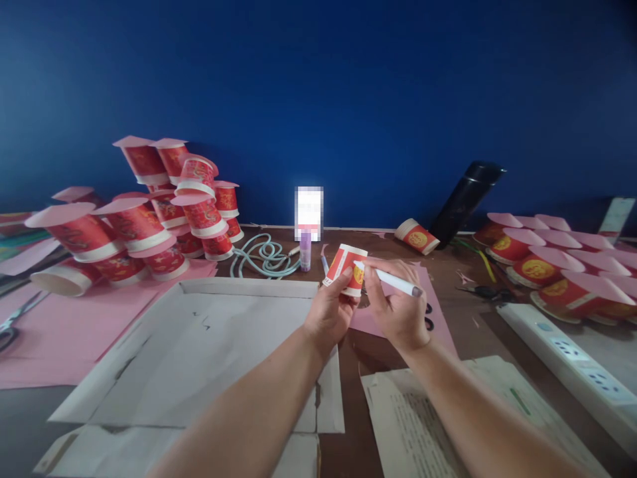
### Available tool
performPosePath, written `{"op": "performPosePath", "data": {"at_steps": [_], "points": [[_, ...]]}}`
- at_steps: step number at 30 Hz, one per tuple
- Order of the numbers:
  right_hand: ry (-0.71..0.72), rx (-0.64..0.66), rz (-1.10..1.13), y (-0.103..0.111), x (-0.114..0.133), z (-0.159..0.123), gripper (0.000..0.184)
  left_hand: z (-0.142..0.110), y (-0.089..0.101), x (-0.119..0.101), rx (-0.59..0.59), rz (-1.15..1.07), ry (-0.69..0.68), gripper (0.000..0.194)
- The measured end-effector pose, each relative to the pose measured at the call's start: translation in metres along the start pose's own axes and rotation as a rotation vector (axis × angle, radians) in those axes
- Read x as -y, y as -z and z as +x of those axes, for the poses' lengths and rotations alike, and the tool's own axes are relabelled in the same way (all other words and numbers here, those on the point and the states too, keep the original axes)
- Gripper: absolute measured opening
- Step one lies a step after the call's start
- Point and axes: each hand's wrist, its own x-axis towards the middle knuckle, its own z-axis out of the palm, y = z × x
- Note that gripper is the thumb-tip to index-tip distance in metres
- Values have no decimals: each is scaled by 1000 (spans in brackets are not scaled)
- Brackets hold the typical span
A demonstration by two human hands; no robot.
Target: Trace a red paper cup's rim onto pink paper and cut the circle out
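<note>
My left hand is closed around a small red and white paper cup, held upside down above the table's middle. My right hand pinches a white pen whose tip touches the cup's side; the pen's grey end points right. Beneath both hands lies a pink paper sheet with black scissor handles showing just beside my right hand.
A heap of red cups with pink paper lids stands at the left, rows of them at the right. Also here: flattened cardboard, purple glue stick, coiled cable, black flask, power strip, printed papers, scissors.
</note>
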Motion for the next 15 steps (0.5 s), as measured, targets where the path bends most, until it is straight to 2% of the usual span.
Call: {"op": "performPosePath", "data": {"at_steps": [15], "points": [[-13, -5, -11, 1, -1, 0, 13, -2, -2, -1, 4, -13, -2, 31]]}}
